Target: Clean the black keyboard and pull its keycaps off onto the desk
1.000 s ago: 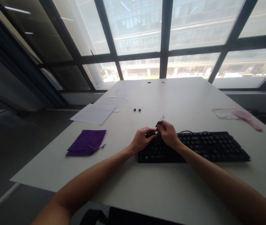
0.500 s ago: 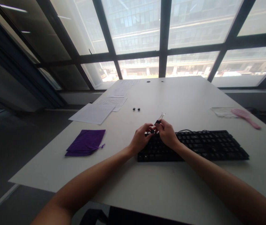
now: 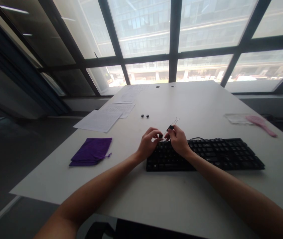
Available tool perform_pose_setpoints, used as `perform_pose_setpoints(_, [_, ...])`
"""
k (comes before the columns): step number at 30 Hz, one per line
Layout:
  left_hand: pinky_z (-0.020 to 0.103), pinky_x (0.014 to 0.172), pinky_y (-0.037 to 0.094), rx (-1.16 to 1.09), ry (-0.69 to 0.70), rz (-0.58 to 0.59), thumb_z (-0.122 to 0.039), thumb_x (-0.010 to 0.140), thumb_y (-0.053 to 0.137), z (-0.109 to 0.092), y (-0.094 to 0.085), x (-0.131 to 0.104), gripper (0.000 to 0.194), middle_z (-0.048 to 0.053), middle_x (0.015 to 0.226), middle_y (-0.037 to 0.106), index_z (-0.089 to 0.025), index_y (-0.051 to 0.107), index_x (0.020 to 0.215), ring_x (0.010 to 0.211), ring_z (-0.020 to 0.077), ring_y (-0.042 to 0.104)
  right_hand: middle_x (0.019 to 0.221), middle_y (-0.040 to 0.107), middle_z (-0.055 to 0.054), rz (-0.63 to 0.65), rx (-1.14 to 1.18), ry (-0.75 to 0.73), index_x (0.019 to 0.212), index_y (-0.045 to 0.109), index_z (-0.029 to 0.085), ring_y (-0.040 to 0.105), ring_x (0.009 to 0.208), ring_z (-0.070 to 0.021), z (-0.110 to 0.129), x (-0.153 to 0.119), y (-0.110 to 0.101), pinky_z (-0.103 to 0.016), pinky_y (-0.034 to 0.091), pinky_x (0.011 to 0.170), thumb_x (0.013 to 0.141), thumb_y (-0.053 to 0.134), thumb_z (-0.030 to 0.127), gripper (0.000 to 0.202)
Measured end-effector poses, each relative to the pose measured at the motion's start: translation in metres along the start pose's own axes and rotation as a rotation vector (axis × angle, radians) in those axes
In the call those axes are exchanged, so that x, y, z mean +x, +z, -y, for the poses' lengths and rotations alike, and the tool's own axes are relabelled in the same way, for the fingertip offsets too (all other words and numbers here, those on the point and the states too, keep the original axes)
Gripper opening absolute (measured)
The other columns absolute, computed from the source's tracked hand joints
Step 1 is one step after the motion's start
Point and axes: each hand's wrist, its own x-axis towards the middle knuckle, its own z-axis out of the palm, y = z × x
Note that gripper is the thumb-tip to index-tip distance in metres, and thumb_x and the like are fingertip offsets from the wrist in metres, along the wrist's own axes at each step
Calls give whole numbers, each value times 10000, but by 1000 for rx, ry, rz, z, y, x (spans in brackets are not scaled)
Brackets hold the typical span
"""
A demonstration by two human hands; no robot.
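Note:
Over the left part of a black keyboard [image 3: 221, 154], my hands work close together. My right hand [image 3: 178, 141] is closed on a wire keycap puller [image 3: 170, 127], a small black grip with thin wires out of both ends. One pair of wires points up and away; the other reaches down toward my left hand [image 3: 148, 142]. That hand pinches a small black keycap [image 3: 160, 136] between thumb and fingers, just above the keys. Whether the wire still touches the keycap is too small to tell. Two more keycaps [image 3: 145, 116] stand on the table beyond my hands.
A purple drawstring pouch [image 3: 90, 151] lies on the white table [image 3: 188, 103] to the left, with paper sheets [image 3: 99, 120] behind it. On the right are a pink hairbrush-like item [image 3: 261, 124] and a clear bag [image 3: 237, 119]. Windows line the far side.
My hands have moved slightly apart. The keycap puller has risen a little to the right, and the keycap in my left hand has shifted a little up and left.

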Motion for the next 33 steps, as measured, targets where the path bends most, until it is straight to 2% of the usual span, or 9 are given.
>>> perform_pose_setpoints(2, [301, 754, 543, 15, -55, -40, -211, 838, 716, 18, -7, 10, 103, 32, 939, 664, -218, 686, 936, 767, 150, 630, 686, 676, -17, -5, 14, 7, 846, 513, 218, 619, 590, -160, -1, 1, 1, -275, 473, 586, 957, 484, 417, 229])
perform_pose_setpoints(5, [314, 722, 537, 92, -209, -47, -200, 775, 767, 53, -17, 26, 235, 29, 884, 710, -204, 698, 1000, 735, 169, 638, 692, 679, -18, 3, 17, 5, 850, 513, 217, 624, 590, -159, -1, 1, 2, -279, 483, 600, 952, 492, 415, 224])
perform_pose_setpoints(9, [331, 751, 521, 243, -354, 23, -209, 754, 776, 86, -21, 44, 113, 24, 794, 726, -197, 756, 865, 705, 179, 637, 692, 679, -16, 7, 21, 6, 850, 514, 219, 632, 597, -161, -2, 1, 2, -277, 488, 606, 952, 494, 411, 218])
perform_pose_setpoints(12, [311, 769, 521, 251, -375, 41, -200, 761, 770, 93, -19, 50, 123, 21, 763, 728, -196, 787, 883, 685, 163, 637, 685, 677, -16, 9, 19, 10, 830, 512, 221, 632, 593, -161, -2, 1, 2, -273, 484, 599, 952, 493, 404, 220])
perform_pose_setpoints(18, [275, 744, 538, 178, -262, 41, -200, 796, 738, 95, -20, 44, 160, 42, 993, 739, -206, 798, 944, 732, 143, 648, 692, 684, -18, 14, 20, 2, 823, 505, 227, 630, 585, -164, -2, 1, 1, -276, 472, 586, 953, 491, 398, 215])
perform_pose_setpoints(22, [281, 733, 530, 263, -196, 31, -194, 815, 725, 101, -19, 45, 154, 30, 906, 697, -219, 799, 948, 719, 146, 618, 687, 681, -15, 16, 23, 6, 832, 505, 228, 626, 580, -164, -2, 1, 1, -279, 465, 584, 953, 492, 391, 203])
perform_pose_setpoints(27, [324, 857, 510, 446, -121, 14, -186, 837, 720, 113, -12, 60, 148, 40, 900, 656, -228, 796, 957, 891, 198, 621, 690, 682, -15, 16, 21, 6, 825, 504, 226, 623, 585, -163, -2, 1, 1, -279, 459, 586, 956, 493, 374, 198])
perform_pose_setpoints(33, [356, 911, 491, 580, -139, -25, -189, 850, 712, 130, -6, 85, 140, 58, 944, 648, -258, 795, 939, 987, 241, 567, 696, 687, -15, 20, 16, 20, 815, 506, 224, 627, 589, -159, -1, 1, 1, -279, 459, 596, 961, 490, 371, 208])
